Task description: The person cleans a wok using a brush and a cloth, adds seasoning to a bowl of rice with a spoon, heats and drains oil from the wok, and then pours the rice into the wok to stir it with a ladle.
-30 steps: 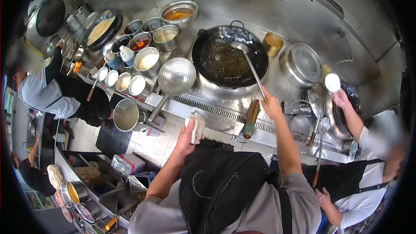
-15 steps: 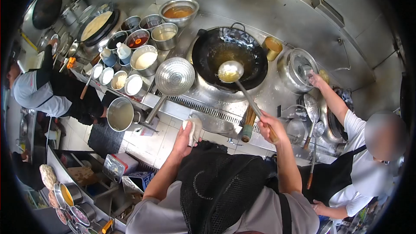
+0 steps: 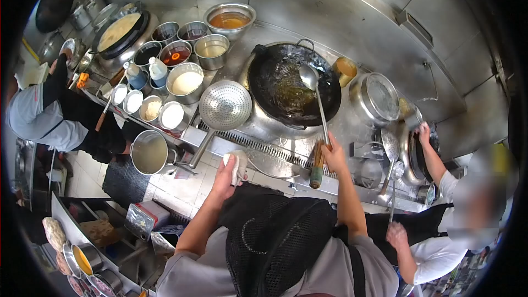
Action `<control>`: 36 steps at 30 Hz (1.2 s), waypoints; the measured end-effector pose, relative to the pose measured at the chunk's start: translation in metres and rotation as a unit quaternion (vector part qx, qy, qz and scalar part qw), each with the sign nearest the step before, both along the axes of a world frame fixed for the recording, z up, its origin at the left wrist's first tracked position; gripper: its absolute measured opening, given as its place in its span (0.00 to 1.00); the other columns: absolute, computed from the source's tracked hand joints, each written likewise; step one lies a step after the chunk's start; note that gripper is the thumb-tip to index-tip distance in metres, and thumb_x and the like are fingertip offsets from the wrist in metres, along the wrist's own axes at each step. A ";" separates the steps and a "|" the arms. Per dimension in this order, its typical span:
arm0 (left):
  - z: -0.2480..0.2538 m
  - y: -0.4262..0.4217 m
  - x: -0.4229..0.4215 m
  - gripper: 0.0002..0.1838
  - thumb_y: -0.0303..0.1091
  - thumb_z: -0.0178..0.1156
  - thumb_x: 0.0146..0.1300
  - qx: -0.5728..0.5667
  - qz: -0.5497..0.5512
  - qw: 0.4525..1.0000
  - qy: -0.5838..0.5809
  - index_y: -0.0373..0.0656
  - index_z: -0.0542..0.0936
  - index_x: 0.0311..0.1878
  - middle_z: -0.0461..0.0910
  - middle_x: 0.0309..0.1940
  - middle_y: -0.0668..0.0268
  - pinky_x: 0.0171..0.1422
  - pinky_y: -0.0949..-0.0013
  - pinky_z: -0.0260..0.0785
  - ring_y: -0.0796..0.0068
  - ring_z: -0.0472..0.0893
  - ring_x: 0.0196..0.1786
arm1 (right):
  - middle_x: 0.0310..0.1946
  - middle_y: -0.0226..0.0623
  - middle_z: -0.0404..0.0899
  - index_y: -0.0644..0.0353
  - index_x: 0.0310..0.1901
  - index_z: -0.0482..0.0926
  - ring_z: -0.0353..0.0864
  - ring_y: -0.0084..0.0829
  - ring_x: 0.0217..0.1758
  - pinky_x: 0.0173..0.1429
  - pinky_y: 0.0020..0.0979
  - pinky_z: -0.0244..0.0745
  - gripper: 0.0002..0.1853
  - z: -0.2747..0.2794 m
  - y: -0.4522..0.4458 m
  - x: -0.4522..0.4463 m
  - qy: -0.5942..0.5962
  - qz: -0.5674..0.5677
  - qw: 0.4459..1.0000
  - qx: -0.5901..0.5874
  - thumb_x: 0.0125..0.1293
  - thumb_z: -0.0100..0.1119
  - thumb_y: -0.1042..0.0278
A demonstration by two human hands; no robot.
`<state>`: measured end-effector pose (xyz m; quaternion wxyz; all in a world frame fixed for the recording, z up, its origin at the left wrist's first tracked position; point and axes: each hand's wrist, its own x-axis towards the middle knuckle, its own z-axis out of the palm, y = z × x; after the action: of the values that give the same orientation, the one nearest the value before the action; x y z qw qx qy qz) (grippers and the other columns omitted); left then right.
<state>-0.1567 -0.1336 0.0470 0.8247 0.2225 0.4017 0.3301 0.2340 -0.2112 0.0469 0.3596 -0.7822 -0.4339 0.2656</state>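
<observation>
My right hand (image 3: pixel 334 155) is closed round the handle of a long ladle (image 3: pixel 309 77). The ladle's bowl is over the right part of a black wok (image 3: pixel 263 71), where oil (image 3: pixel 291 98) glistens at the bottom. In my left hand (image 3: pixel 224 180), low in front of the stove, is a folded pale cloth (image 3: pixel 238 167). A perforated strainer (image 3: pixel 225 104) lies left of the wok, its handle pointing towards my left hand. Close to my right hand stands a bamboo brush (image 3: pixel 317 169) with a green-bound end.
Several metal pots of sauces and powders, including a white-filled pot (image 3: pixel 185 81), crowd the left counter. A bowl of orange liquid (image 3: pixel 229 20) stands behind them. Right of the wok is a lidded pot (image 3: pixel 375 99). Co-workers stand on both sides; the right one's hand (image 3: pixel 422 132) holds a metal container.
The ladle's bowl, which held oil over the wok's middle, has moved to the wok's right side. The right co-worker's hand has left the lidded pot and moved right.
</observation>
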 end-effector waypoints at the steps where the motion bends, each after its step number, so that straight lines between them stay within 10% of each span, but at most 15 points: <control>1: -0.001 0.004 -0.004 0.22 0.53 0.50 0.74 0.001 -0.002 1.000 -0.004 0.50 0.66 0.62 0.79 0.40 0.65 0.21 0.73 0.66 0.70 0.81 0.28 | 0.20 0.29 0.72 0.61 0.74 0.58 0.69 0.20 0.16 0.20 0.29 0.65 0.35 0.014 -0.013 -0.010 0.018 -0.020 0.999 -0.028 0.66 0.55 0.72; 6: -0.007 0.025 -0.012 0.22 0.53 0.48 0.75 -0.002 -0.021 1.000 -0.002 0.48 0.68 0.61 0.80 0.39 0.62 0.20 0.75 0.66 0.70 0.81 0.29 | 0.21 0.30 0.71 0.60 0.75 0.56 0.70 0.21 0.17 0.18 0.28 0.67 0.35 0.100 -0.057 -0.063 0.215 -0.063 0.974 -0.047 0.67 0.56 0.72; 15: -0.011 0.051 0.022 0.29 0.55 0.42 0.76 -0.014 -0.121 0.989 -0.078 0.39 0.67 0.64 0.79 0.47 0.57 0.38 0.60 0.79 0.59 0.84 0.42 | 0.30 0.32 0.73 0.58 0.58 0.68 0.66 0.14 0.17 0.15 0.16 0.62 0.15 0.118 -0.004 -0.074 0.723 -0.074 0.687 0.013 0.72 0.53 0.68; 19: -0.003 0.057 0.058 0.31 0.58 0.39 0.76 -0.041 -0.142 0.983 -0.109 0.41 0.66 0.65 0.77 0.52 0.55 0.49 0.50 0.79 0.56 0.82 0.48 | 0.27 0.31 0.73 0.58 0.65 0.65 0.68 0.16 0.17 0.16 0.20 0.65 0.22 0.071 0.027 -0.048 0.634 -0.065 0.770 0.022 0.71 0.54 0.69; 21: 0.006 0.061 0.083 0.31 0.59 0.38 0.76 -0.098 -0.120 0.986 -0.061 0.44 0.64 0.67 0.74 0.54 0.55 0.56 0.43 0.76 0.53 0.80 0.51 | 0.28 0.32 0.75 0.55 0.72 0.61 0.72 0.20 0.20 0.17 0.25 0.67 0.29 0.036 0.031 -0.035 0.308 -0.006 0.951 -0.005 0.70 0.55 0.68; 25: 0.001 0.073 0.139 0.31 0.59 0.37 0.75 -0.098 -0.084 0.992 -0.006 0.46 0.61 0.69 0.69 0.60 0.55 0.63 0.32 0.69 0.51 0.74 0.60 | 0.27 0.48 0.79 0.59 0.72 0.62 0.80 0.35 0.24 0.29 0.40 0.74 0.32 0.030 -0.001 -0.002 -0.144 0.058 0.988 0.019 0.65 0.56 0.70; 29: 0.006 0.083 0.188 0.31 0.58 0.37 0.76 -0.125 -0.065 0.990 0.013 0.45 0.60 0.69 0.68 0.61 0.57 0.64 0.30 0.67 0.51 0.72 0.62 | 0.25 0.47 0.79 0.61 0.72 0.60 0.80 0.35 0.23 0.29 0.39 0.74 0.32 0.079 -0.058 0.009 -0.079 0.049 0.993 -0.072 0.66 0.55 0.71; 36: -0.001 0.083 0.225 0.19 0.37 0.56 0.71 -0.110 -0.049 0.991 0.062 0.45 0.66 0.61 0.70 0.53 0.61 0.61 0.38 0.74 0.57 0.73 0.54 | 0.24 0.33 0.74 0.60 0.74 0.57 0.71 0.22 0.16 0.16 0.26 0.66 0.33 0.129 -0.070 0.009 0.450 -0.016 0.888 -0.091 0.69 0.55 0.69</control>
<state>0.0679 -0.0505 0.0464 0.8328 0.1702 0.4745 0.2288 0.2428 -0.2816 0.1756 0.4476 -0.6151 -0.1872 0.6215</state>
